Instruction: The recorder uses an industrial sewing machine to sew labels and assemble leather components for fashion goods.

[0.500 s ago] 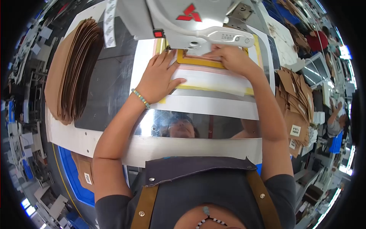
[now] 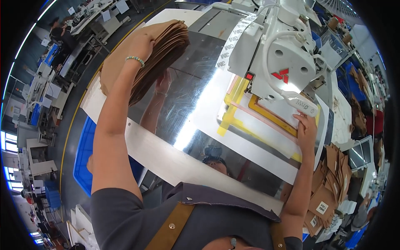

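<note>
At the far left, my left hand [image 2: 142, 46] curls over the top edge of a thick stack of brown flat pieces [image 2: 121, 66], its fingers closed on the edge of one piece. My right hand [image 2: 307, 128] is at the right side of a yellow rectangular frame [image 2: 271, 113] under the machine head. Its fingers are bent and close together, just below a white control handle [image 2: 301, 104]; what they hold, if anything, is hidden. The frame lies on a white sheet edged with yellow tape [image 2: 225, 121].
The white machine head [image 2: 283, 62] overhangs the frame. A shiny metal plate [image 2: 183, 91] covers the table. Below its left edge stands a blue bin [image 2: 83, 160]. Brown tagged pieces [image 2: 327, 196] are piled on the right, near a tilted screen [image 2: 357, 154].
My left hand has left the white sheet beside the frame and reached to the brown stack. My right hand has drawn back to the frame's right side. The head view has turned left.
</note>
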